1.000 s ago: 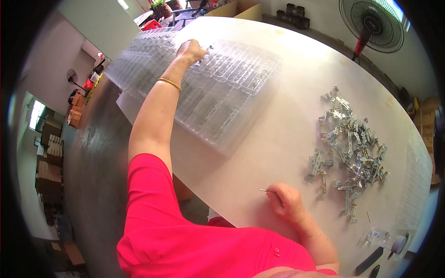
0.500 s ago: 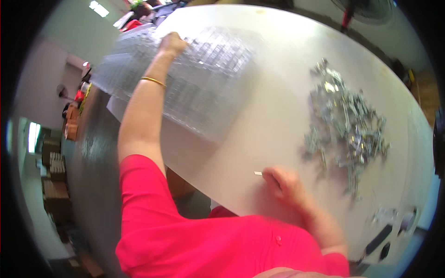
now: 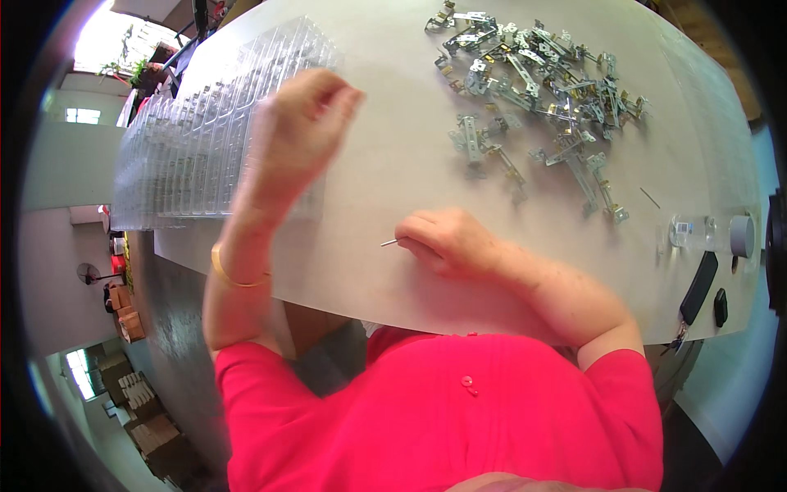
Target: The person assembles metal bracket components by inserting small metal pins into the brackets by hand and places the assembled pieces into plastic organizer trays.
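Note:
My left hand [image 3: 305, 115], smeared by motion, is raised over the table beside a stack of clear plastic trays [image 3: 209, 135]. Its fingers are curled toward the thumb; whatever they may hold cannot be made out. Low over the near part of the table, my right hand [image 3: 447, 242] is closed round a thin metal rod [image 3: 388, 243], whose tip sticks out to the left. Beyond that hand lies a loose pile of silvery metal brackets [image 3: 533, 78], some with brass-coloured bits.
A thin metal pin [image 3: 649, 198] lies right of the pile. Near the table's right edge are a clear bottle [image 3: 697, 233] with a grey cap, a long black case [image 3: 698, 287], a small black object [image 3: 721, 307] and keys [image 3: 680, 334]. Cartons [image 3: 152, 439] stand at far left.
My left hand has drawn back from the top of the trays toward me. The right hand keeps its hold on the rod. The whole view has shifted and turned.

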The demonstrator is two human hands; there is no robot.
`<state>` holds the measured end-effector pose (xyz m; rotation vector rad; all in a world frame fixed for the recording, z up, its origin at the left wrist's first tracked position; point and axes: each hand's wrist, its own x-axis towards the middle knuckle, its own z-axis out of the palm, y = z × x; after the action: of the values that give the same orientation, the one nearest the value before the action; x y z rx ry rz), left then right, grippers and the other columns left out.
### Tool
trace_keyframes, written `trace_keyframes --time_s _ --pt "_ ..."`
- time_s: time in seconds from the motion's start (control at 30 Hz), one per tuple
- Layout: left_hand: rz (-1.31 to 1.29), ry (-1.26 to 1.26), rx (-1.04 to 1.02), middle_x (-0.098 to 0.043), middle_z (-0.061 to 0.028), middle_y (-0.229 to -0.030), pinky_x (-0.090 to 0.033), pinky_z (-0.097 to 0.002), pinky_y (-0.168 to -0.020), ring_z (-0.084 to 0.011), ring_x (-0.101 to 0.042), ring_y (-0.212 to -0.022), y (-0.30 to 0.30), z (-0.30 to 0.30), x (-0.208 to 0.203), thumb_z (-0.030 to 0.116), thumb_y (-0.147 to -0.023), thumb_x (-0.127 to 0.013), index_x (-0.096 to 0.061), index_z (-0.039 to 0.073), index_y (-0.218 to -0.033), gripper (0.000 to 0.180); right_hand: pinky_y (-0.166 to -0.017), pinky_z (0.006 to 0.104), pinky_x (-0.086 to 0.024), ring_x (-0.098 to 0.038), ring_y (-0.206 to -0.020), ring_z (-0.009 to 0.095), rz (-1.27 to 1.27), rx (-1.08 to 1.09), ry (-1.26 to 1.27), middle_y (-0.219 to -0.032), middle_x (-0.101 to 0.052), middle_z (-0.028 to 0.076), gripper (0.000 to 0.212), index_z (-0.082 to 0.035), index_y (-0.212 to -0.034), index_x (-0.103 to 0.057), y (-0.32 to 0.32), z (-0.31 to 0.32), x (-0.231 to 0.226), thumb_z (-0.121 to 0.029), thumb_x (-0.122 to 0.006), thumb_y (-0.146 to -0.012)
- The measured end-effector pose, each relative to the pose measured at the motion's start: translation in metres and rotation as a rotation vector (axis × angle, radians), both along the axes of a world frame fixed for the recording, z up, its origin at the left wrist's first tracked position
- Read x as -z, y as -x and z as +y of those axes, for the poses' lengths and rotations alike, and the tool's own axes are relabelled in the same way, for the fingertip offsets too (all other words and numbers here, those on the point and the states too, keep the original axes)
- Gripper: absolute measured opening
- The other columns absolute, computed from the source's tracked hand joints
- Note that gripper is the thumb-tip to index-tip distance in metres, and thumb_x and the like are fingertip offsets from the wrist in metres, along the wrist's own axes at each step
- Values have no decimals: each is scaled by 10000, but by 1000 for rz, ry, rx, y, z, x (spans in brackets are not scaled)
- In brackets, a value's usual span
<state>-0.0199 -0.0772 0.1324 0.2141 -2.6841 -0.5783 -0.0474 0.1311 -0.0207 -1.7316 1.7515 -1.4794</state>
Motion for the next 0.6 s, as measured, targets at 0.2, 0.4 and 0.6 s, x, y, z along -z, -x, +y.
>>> trace_keyframes --time_s 0.2,0.4,0.6 --pt "-88 -192 126 -647 -162 -823 -509 -426 -697 -332 -641 -760 18 71 64 138 -856 -698 -637 7 -834 146 -639 456 -497 -626 -738 351 66 -12 -7 -802 -615 125 45 -60 -933 -574 -7 1 1 -94 -589 -908" --pt "-12 216 430 -654 -78 -925 -492 -391 -791 -289 -616 -885 49 106 97 56 -839 -685 -663 37 -903 70 -654 456 -499 -644 -767 347 22 -47 84 -840 -649 128 124 -90 -998 -619 -11 -10 17 -62 -565 -890" --pt "-195 424 606 -632 -74 -898 -442 -387 -885 -267 -594 -956 68 118 104 46 -824 -611 -643 49 -886 70 -819 409 -504 -651 -991 311 45 -78 -39 -1089 -689 102 286 -156 -1195 -663 -7 -2 6 -69 -537 -953"
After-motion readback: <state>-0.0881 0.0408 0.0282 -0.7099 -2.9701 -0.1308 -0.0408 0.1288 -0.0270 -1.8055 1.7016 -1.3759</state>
